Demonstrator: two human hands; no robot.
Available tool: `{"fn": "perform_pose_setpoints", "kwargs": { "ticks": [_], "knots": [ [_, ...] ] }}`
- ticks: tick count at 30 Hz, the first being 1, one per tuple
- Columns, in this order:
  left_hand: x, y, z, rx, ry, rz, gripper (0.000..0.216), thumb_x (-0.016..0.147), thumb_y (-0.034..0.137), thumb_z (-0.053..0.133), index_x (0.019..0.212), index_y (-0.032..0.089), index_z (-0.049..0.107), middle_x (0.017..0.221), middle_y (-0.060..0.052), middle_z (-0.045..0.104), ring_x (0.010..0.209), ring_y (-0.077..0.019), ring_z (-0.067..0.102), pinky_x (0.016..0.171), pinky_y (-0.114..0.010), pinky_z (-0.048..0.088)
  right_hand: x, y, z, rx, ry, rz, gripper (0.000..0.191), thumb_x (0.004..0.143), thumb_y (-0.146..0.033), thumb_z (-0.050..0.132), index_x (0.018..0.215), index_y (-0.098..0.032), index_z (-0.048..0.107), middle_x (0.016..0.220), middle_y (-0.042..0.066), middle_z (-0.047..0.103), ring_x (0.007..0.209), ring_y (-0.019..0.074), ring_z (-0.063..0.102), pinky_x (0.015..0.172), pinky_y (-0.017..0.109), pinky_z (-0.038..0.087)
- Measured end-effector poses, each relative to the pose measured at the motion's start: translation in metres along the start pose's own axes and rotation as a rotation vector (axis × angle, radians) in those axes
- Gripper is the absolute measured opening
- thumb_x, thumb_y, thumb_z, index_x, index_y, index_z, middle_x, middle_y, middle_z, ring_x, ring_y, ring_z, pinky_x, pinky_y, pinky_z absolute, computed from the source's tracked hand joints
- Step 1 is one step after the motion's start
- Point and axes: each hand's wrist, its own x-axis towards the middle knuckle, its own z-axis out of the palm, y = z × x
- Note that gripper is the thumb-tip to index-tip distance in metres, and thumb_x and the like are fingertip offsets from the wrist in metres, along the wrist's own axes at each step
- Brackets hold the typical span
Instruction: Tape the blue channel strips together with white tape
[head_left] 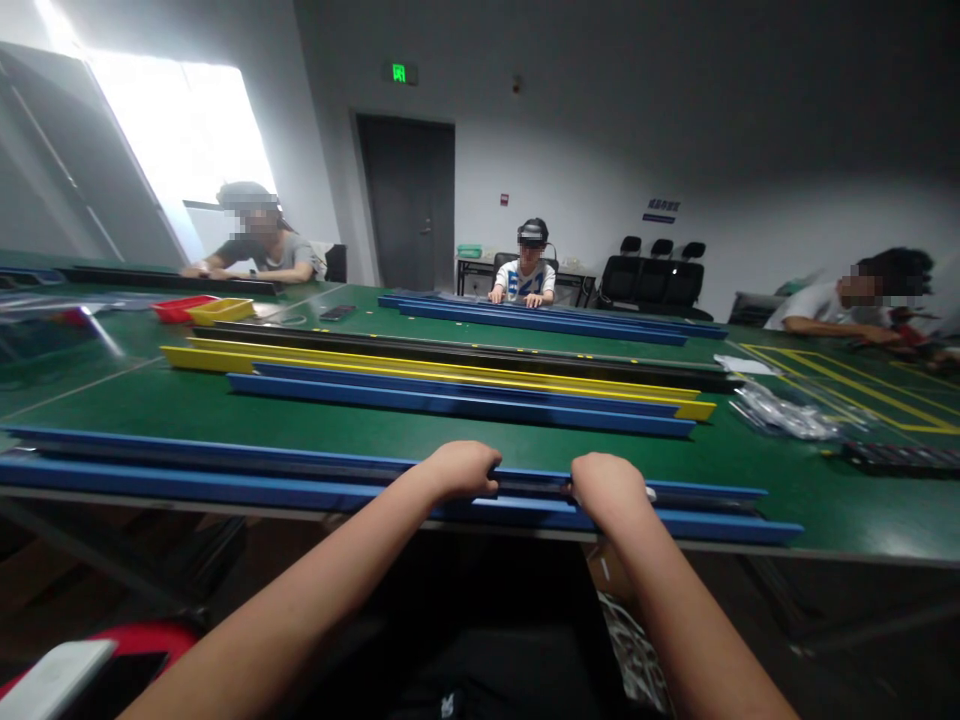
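A long blue channel-shaped rail [187,480] lies along the near edge of the table, with a dark strip [532,485] running inside it. My left hand [465,468] is closed over the rail right of its middle, thumb side facing my other hand. A short gap away, my right hand [609,480] is closed over the same rail, knuckles up. A small white bit [650,494] shows beside the right hand. The fingertips of both hands are turned down into the channel, so what they pinch is hidden.
Beyond lie a shorter blue rail [465,400], a yellow rail [202,358] and a black rail [420,350] on the green table [360,435]. Clear plastic bags [784,410] lie at right; red [180,308] and yellow trays [221,311] at left. Several people sit around the table.
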Motion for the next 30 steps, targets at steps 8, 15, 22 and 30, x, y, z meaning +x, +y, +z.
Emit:
{"fn": "perform_pose_setpoints", "kwargs": {
  "ticks": [8, 15, 22, 30],
  "knots": [
    [0.039, 0.046, 0.005, 0.012, 0.013, 0.064, 0.024, 0.078, 0.040, 0.063, 0.093, 0.023, 0.069, 0.096, -0.011, 0.075, 0.088, -0.0272, 0.071, 0.070, -0.033, 0.055, -0.001, 0.004, 0.001, 0.009, 0.022, -0.011, 0.028, 0.083, -0.033, 0.062, 0.096, -0.014, 0.078, 0.098, 0.021, 0.074, 0.093, 0.0315, 0.071, 0.082, 0.041, 0.053],
    [0.052, 0.069, 0.006, -0.013, 0.033, 0.123, 0.021, 0.083, 0.037, 0.060, 0.096, 0.023, 0.067, 0.100, -0.009, 0.074, 0.091, -0.0268, 0.071, 0.075, -0.033, 0.055, -0.008, 0.001, 0.000, 0.021, 0.036, 0.024, 0.027, 0.086, -0.031, 0.060, 0.097, -0.013, 0.077, 0.098, 0.021, 0.073, 0.093, 0.0312, 0.071, 0.081, 0.040, 0.053],
    [0.039, 0.059, 0.008, -0.010, 0.158, 0.213, 0.016, 0.090, 0.032, 0.052, 0.090, 0.023, 0.065, 0.095, -0.006, 0.072, 0.087, -0.0228, 0.069, 0.071, -0.028, 0.050, -0.014, -0.005, -0.004, 0.035, 0.026, 0.041, 0.028, 0.088, -0.030, 0.057, 0.097, -0.012, 0.076, 0.099, 0.020, 0.073, 0.092, 0.0301, 0.071, 0.080, 0.038, 0.053],
    [0.009, 0.022, 0.004, -0.046, 0.088, 0.195, 0.018, 0.090, 0.037, 0.053, 0.092, 0.024, 0.065, 0.097, -0.004, 0.070, 0.086, -0.0199, 0.064, 0.068, -0.025, 0.042, -0.020, -0.004, -0.020, 0.116, -0.016, -0.209, 0.034, 0.091, -0.047, 0.052, 0.111, -0.028, 0.072, 0.107, 0.008, 0.074, 0.099, 0.0235, 0.068, 0.081, 0.031, 0.051]
  ]
}}
